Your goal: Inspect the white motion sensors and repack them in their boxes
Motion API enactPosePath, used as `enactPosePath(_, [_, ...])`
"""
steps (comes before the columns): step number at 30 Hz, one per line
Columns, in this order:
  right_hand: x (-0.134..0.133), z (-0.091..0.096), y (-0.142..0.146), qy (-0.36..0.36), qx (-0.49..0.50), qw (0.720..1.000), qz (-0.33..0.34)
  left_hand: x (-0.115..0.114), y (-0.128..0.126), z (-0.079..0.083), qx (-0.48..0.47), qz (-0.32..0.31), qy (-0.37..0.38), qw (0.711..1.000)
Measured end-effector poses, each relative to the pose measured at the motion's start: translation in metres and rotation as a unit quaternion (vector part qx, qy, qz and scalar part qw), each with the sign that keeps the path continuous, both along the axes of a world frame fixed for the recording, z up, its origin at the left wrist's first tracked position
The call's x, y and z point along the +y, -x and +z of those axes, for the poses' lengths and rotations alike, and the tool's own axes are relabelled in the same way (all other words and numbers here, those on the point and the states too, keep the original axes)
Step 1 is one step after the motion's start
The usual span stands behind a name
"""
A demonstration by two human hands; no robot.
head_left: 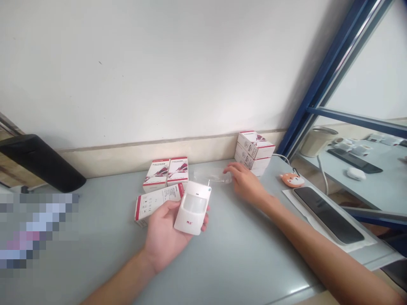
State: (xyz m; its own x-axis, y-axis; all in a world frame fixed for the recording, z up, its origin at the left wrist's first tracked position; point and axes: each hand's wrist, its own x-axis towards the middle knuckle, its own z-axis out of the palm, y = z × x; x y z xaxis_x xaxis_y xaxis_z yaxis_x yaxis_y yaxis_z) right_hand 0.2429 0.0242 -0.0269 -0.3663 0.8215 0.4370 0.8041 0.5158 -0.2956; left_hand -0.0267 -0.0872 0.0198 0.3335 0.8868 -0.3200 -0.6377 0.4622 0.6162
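Observation:
A white motion detector (192, 208) with a curved lens window, small red lettering and a short thin antenna lies in my left hand (170, 231). The thumb presses its left edge, and fingertips wrap round its right side. My right hand (244, 181) is at the end of a clear plastic bag (210, 174), its fingers loosely bent and apart over it; whether they touch the plastic is hard to see. Behind my left hand lies a white and red box (154, 203), partly covered by the detector. Two similar boxes (156, 173) sit side by side just beyond it.
A stack of matching boxes (256, 150) stands by the wall behind my right hand. To the right are an orange animal-face pouch (291, 180) and a dark phone (328, 214) on white paper. A blue-framed glass panel (318, 84) bounds the right; a black object (44, 161) is left.

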Motion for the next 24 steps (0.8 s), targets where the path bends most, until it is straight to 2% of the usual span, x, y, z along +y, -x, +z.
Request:
enactPosePath(2, [-0.003, 0.002, 0.003, -0.003, 0.010, 1.000, 0.003, -0.001, -0.001, 0.000, 0.004, -0.002, 0.000, 1.000])
enactPosePath(7, [-0.010, 0.000, 0.014, -0.013, -0.007, 0.998, 0.061, 0.000, -0.003, 0.001, 0.009, -0.006, -0.006, 1.000])
enactPosePath(11, [-0.005, 0.001, 0.008, -0.021, 0.009, 0.999, 0.030, 0.001, -0.002, -0.001, 0.011, 0.002, -0.005, 1.000])
enactPosePath(14, [-0.002, 0.006, 0.001, -0.032, 0.044, 0.998, 0.011, -0.001, -0.002, -0.005, 0.019, -0.017, -0.010, 1.000])
enactPosePath(16, [-0.004, 0.010, 0.000, -0.031, 0.056, 0.998, 0.022, -0.002, -0.003, -0.007, 0.029, -0.035, -0.012, 0.999])
enactPosePath(20, [-0.015, 0.019, 0.007, -0.016, 0.058, 0.997, 0.050, -0.003, -0.006, -0.009, 0.042, -0.056, -0.011, 0.997])
enactPosePath(24, [-0.021, 0.019, 0.017, -0.029, 0.039, 0.998, 0.025, -0.003, -0.007, -0.008, 0.053, -0.051, 0.001, 0.997])
